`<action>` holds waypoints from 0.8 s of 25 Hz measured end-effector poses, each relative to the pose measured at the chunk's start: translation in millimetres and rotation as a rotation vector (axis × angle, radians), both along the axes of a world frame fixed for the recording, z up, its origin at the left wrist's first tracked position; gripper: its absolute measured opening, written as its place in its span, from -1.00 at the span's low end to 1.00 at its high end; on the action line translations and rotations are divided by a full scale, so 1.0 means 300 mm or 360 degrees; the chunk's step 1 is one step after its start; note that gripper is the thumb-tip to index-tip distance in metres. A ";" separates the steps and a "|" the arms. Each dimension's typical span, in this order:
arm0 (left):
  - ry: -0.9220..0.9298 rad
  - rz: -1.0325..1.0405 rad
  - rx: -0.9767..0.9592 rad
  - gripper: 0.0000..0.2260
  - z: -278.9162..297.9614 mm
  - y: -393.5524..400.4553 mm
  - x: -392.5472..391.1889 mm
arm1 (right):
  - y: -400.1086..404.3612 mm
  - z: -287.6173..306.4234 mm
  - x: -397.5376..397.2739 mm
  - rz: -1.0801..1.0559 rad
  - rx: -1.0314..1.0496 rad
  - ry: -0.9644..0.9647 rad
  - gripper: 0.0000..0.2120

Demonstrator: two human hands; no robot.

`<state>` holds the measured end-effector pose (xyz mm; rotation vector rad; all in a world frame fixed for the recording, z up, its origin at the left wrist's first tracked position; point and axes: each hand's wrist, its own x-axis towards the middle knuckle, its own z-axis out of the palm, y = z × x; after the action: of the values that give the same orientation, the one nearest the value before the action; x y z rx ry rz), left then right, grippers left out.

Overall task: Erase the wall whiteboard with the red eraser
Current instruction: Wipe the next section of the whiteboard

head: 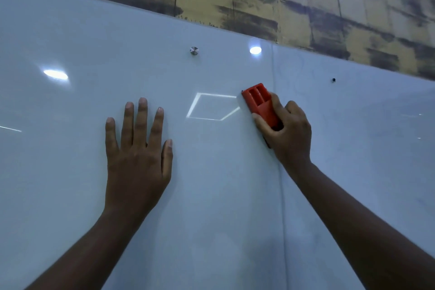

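The right hand (286,129) holds the red eraser (261,103) with its fingers and thumb curled round it. The eraser is pressed against the white wall whiteboard (94,42), and its top end sticks out above the hand. The left hand (136,148) lies flat on the board with its fingers straight and spread, holding nothing. It is well apart from the eraser, off to the left and a little lower. A shiny metal stud (194,50) sits on the board above the gap between the hands. Faint marks show on the board to the right of the eraser.
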<state>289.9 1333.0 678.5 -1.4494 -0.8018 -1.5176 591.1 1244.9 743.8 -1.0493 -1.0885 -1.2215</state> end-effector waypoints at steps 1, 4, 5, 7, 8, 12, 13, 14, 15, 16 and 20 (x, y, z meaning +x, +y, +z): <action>-0.0001 -0.0007 -0.0010 -0.44 -0.018 0.000 0.002 | 0.007 -0.055 -0.023 0.0012 0.0015 -0.0031 -0.37; 0.0011 0.0002 -0.0058 -0.43 -0.072 -0.013 0.012 | 0.013 -0.243 -0.077 0.0003 -0.0036 -0.0374 -0.41; 0.0020 0.0004 -0.0073 -0.43 -0.083 -0.018 0.014 | 0.006 -0.275 -0.072 0.0005 -0.0093 -0.0520 -0.41; 0.0033 -0.0004 -0.0097 -0.44 -0.095 -0.025 0.014 | -0.013 -0.275 -0.034 -0.0053 -0.0171 -0.0710 -0.41; 0.0038 -0.0007 -0.0112 -0.44 -0.106 -0.025 0.015 | -0.018 -0.264 -0.007 -0.0085 -0.0180 -0.0662 -0.41; 0.0081 -0.0019 -0.0144 -0.44 -0.154 -0.027 0.009 | -0.027 -0.281 0.029 -0.0075 -0.0072 -0.0113 -0.40; 0.0091 -0.0029 -0.0156 -0.45 -0.167 -0.028 0.010 | -0.020 -0.317 0.019 -0.0088 -0.0060 -0.0073 -0.40; 0.0091 -0.0036 -0.0166 -0.45 -0.177 -0.030 0.013 | -0.012 -0.359 -0.001 -0.0095 -0.0052 -0.0066 -0.40; 0.0085 -0.0040 -0.0179 -0.45 -0.190 -0.033 0.018 | -0.004 -0.408 -0.029 -0.0083 -0.0046 -0.0069 -0.41; 0.0077 -0.0039 -0.0187 -0.45 -0.201 -0.036 0.023 | 0.002 -0.459 -0.062 -0.0056 -0.0037 -0.0084 -0.42; 0.0093 -0.0030 -0.0209 -0.45 -0.239 -0.050 0.030 | 0.019 -0.672 -0.205 0.0053 -0.0134 -0.0426 -0.43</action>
<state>298.9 1318.0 606.8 -1.5944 -0.8683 -1.4526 529.7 1250.6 542.3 -0.9442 -1.3677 -1.3249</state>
